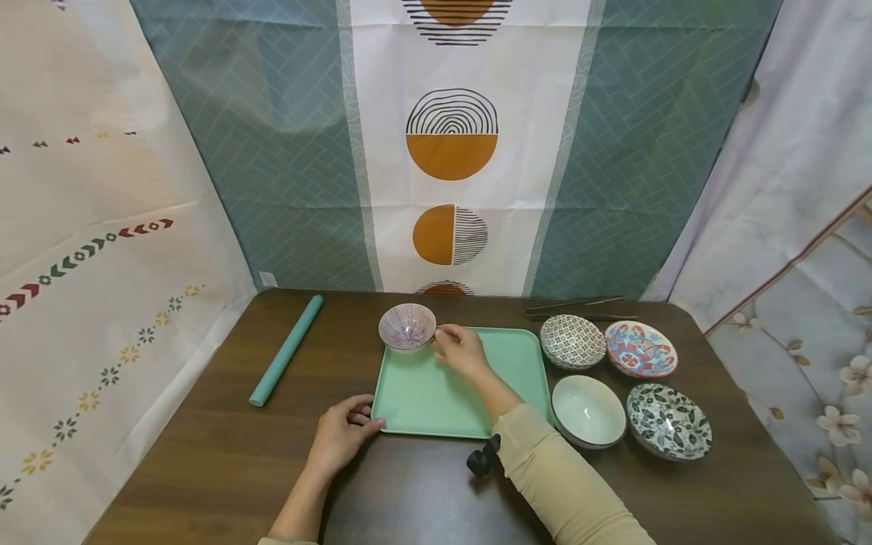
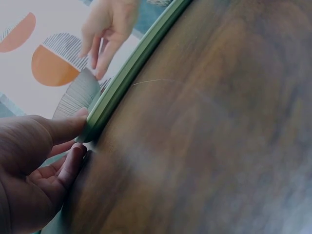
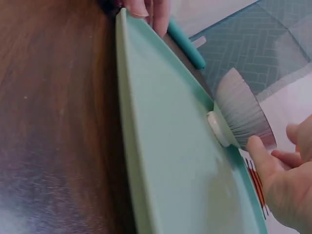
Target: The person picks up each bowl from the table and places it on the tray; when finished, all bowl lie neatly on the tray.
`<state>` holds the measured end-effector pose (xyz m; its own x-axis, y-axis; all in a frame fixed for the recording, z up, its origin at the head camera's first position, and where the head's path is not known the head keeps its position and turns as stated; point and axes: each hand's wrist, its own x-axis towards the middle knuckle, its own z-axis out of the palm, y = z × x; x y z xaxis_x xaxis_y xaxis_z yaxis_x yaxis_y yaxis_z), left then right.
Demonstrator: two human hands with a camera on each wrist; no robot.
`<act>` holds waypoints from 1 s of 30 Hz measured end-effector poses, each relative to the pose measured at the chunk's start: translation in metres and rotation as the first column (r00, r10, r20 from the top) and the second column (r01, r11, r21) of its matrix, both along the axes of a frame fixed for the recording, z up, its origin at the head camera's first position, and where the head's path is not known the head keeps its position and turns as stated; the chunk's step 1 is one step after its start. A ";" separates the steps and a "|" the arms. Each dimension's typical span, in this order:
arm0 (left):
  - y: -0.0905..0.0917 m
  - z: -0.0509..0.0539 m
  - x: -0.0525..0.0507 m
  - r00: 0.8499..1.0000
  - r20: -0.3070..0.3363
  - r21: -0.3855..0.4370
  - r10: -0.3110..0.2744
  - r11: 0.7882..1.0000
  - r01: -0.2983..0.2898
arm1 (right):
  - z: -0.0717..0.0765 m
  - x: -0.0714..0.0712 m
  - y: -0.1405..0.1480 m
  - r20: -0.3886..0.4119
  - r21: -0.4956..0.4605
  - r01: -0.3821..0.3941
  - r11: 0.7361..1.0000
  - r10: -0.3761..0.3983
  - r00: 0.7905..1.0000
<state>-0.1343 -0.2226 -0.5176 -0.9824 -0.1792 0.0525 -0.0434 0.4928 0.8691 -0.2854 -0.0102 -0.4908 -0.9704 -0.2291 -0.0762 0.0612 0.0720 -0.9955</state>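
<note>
A small bowl with fine purple stripes (image 1: 407, 327) stands at the far left corner of a mint-green tray (image 1: 443, 393). Its pale foot shows inside the tray rim in the right wrist view. My right hand (image 1: 462, 350) is at the bowl's right side, with an extended index finger (image 3: 261, 156) at its outer wall. The thumb appears apart from the rim. At the tray's near left corner, my left hand (image 1: 344, 433) pinches the edge, thumb on top and the other fingers curled below, as the left wrist view shows.
Right of the tray stand a brown-patterned bowl (image 1: 572, 341), a red-and-blue bowl (image 1: 642, 348), a plain white bowl (image 1: 589, 410) and a leaf-patterned bowl (image 1: 669, 421). Dark tongs (image 1: 579, 309) lie behind them. A rolled green mat (image 1: 286, 350) lies on the left of the wooden table (image 1: 225, 454).
</note>
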 end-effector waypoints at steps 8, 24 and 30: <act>0.001 0.001 -0.001 1.000 -0.005 -0.014 -0.008 1.000 0.008 | 0.001 0.001 0.009 -0.033 0.069 -0.266 0.962 0.268 0.963; 0.001 0.003 0.001 1.000 0.010 -0.040 0.010 0.999 -0.010 | 0.026 0.026 0.038 -0.108 0.254 -0.123 0.959 0.155 0.982; 0.002 0.003 0.003 1.000 0.008 -0.039 0.002 0.999 -0.002 | 0.043 0.047 0.054 -0.171 0.292 -0.096 0.952 0.150 0.974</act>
